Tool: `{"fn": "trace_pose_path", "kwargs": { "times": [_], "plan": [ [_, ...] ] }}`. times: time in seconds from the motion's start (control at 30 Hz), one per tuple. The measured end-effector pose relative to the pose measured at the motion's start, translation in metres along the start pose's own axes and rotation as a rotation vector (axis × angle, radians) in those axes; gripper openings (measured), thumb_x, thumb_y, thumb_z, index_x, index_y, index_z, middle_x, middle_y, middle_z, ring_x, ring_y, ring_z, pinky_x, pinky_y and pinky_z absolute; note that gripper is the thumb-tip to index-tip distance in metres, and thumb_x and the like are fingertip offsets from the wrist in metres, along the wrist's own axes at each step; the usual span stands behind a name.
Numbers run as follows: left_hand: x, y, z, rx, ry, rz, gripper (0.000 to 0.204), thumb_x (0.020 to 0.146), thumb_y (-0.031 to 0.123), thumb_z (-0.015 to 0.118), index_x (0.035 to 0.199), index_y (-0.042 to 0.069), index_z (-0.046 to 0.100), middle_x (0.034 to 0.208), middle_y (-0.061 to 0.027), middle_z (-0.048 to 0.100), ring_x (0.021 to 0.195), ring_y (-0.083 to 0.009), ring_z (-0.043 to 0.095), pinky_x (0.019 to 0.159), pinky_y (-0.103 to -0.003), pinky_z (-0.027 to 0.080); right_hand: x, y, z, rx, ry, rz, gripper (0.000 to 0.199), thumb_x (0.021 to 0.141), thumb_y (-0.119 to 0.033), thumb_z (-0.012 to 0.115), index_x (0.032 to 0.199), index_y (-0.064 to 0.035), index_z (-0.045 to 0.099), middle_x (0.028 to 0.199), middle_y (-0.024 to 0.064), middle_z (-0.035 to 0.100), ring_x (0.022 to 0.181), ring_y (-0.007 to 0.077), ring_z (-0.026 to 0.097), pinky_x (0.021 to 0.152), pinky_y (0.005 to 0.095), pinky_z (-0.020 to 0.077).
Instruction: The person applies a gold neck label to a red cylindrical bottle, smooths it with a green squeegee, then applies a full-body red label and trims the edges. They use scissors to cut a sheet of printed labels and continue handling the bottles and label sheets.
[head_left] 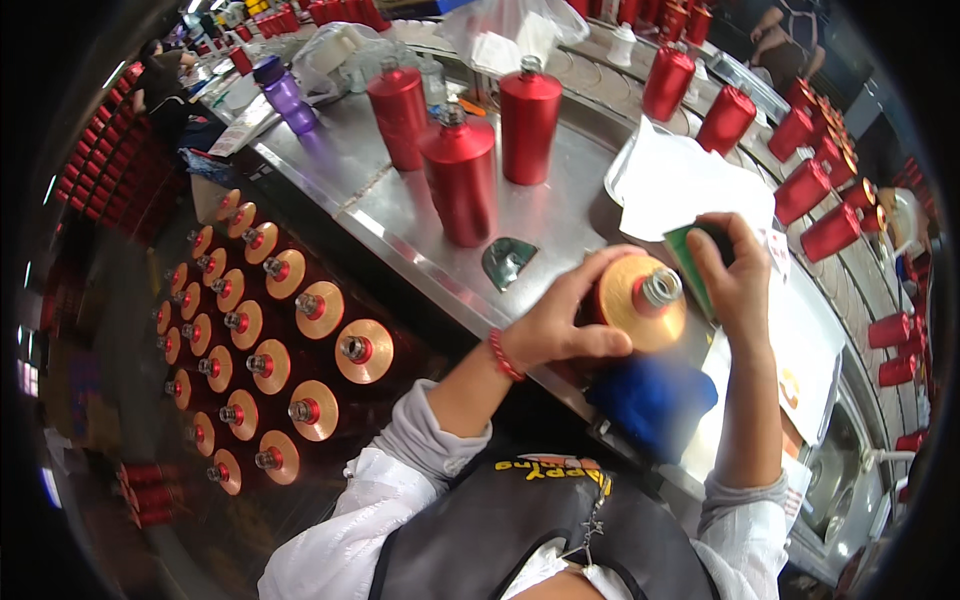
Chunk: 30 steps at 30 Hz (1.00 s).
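Note:
My left hand (570,320) is wrapped round a bottle with a gold shoulder (630,322) and a bare glass neck. The neck points up toward me, and most of the body is hidden. Close beside its shoulder, my right hand (738,280) pinches a flat green piece (688,268) between thumb and fingers; whether it touches the bottle I cannot tell. A blurred blue cloth (655,405) lies under the bottle. On the metal table (345,150) is a dark green, round-edged piece (510,262). Several all-red bottles (458,185) stand upright farther back.
To the left, below the table edge, stand rows of gold-shouldered bottles (320,310). A curved conveyor (590,75) carries red bottles (802,192) along the back and right. White paper (680,185) lies in a tray near my right hand. A purple drinking bottle (285,97) stands back left.

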<state>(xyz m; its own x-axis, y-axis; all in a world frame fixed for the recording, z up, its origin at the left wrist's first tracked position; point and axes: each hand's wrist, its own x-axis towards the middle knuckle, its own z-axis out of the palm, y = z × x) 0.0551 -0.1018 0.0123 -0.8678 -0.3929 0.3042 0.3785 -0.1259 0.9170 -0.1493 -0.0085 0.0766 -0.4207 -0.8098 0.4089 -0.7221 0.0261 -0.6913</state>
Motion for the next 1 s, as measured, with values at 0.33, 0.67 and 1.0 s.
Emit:
{"fn": "trace_pose_path", "kwargs": {
  "times": [0.33, 0.67, 1.0],
  "plan": [
    [-0.004, -0.015, 0.014, 0.054, 0.132, 0.115, 0.092, 0.073, 0.03, 0.085, 0.14, -0.004, 0.032, 0.129, -0.0153, 0.053, 0.119, -0.0203, 0.055, 0.103, -0.034, 0.044, 0.001, -0.014, 0.003, 0.24, -0.245, -0.101, 0.023, 0.089, -0.016, 0.07, 0.103, 0.001, 0.065, 0.091, 0.006, 0.068, 0.084, 0.0115, 0.062, 0.077, 0.027, 0.0511],
    [0.004, -0.008, 0.0, 0.017, -0.004, 0.042, 0.1, 0.073, 0.048, 0.083, 0.143, -0.004, 0.034, 0.137, -0.0158, 0.05, 0.127, -0.0219, 0.05, 0.108, -0.035, 0.038, 0.013, -0.013, -0.005, 0.404, -0.212, 0.045, 0.021, 0.091, -0.016, 0.069, 0.105, -0.001, 0.066, 0.091, 0.0021, 0.066, 0.083, 0.0096, 0.062, 0.077, 0.0249, 0.0514],
    [0.004, -0.018, 0.01, 0.113, 0.125, 0.124, 0.095, 0.073, 0.036, 0.086, 0.14, -0.004, 0.033, 0.129, -0.0143, 0.053, 0.119, -0.0207, 0.055, 0.104, -0.034, 0.043, 0.032, -0.006, -0.006, 0.193, -0.296, 0.032, 0.027, 0.088, -0.021, 0.072, 0.104, 0.0, 0.066, 0.094, 0.0049, 0.067, 0.089, 0.0106, 0.061, 0.083, 0.0268, 0.0498]
  ]
}}
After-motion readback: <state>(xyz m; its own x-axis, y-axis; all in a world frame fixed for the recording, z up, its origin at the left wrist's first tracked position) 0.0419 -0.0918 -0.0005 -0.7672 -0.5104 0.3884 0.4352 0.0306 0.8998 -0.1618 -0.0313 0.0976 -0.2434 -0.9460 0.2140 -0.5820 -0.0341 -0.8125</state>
